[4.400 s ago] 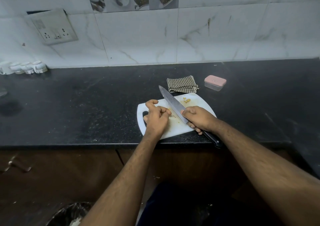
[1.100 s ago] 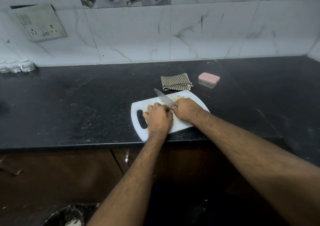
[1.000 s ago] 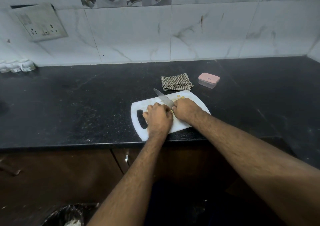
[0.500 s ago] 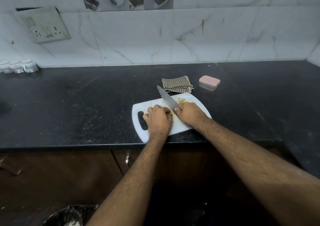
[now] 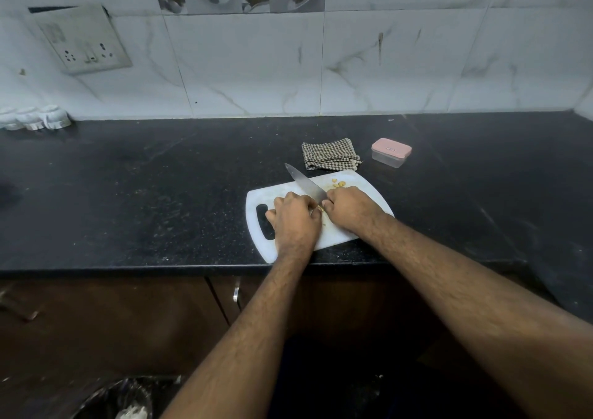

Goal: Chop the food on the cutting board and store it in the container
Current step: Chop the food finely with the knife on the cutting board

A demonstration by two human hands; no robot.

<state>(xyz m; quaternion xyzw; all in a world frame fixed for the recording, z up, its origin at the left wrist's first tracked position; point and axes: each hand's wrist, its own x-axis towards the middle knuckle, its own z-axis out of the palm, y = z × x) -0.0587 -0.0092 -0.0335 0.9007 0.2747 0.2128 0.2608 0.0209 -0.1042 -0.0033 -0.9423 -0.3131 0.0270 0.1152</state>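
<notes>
2 hands meet at the middle of the white cutting board (image 5: pixel 349 237). The right hand (image 5: pixel 348 210) grips the knife (image 5: pixel 306 185), blade angled up and left. The left hand (image 5: pixel 295 216), fingers curled, pins the yellowish food (image 5: pixel 320 208) beside the blade. A few chopped bits (image 5: pixel 338 183) lie near the board's far edge. Beyond it sit a checkered cloth (image 5: pixel 330 155) and a pink-lidded container (image 5: pixel 391 152), closed.

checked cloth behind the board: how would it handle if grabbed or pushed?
The checked cloth lies folded in soft layers, so it is probably floppy and would unfold and droop when lifted. It looks thin, so likely light. Pushed across the counter, it would probably bunch rather than slide whole.
</notes>
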